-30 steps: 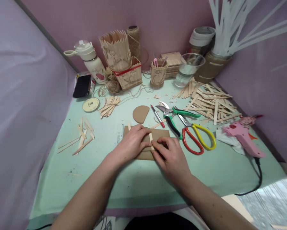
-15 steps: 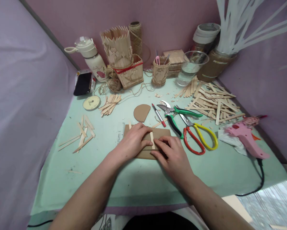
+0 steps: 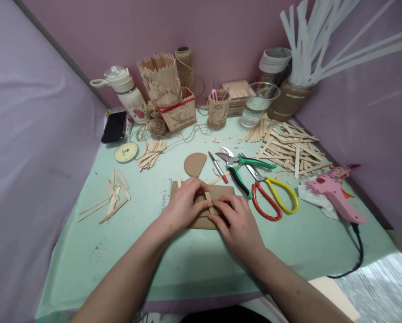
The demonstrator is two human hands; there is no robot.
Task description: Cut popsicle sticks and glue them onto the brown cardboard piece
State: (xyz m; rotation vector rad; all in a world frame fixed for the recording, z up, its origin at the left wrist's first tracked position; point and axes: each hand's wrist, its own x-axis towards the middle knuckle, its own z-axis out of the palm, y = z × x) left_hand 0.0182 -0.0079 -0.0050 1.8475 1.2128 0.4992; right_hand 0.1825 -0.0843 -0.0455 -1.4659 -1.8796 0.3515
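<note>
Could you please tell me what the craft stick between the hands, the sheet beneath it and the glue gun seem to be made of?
Craft stick: probably unfinished wood; pale, matte, straw-coloured.
Sheet: likely uncoated cardboard; flat, plain brown, dull.
Glue gun: apparently moulded plastic; smooth-looking, mostly even pink body with rounded edges.

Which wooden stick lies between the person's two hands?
The pale stick over the brown cardboard, with the left hand and right hand at either side; the other visible sticks lie beyond or beside them.
</note>
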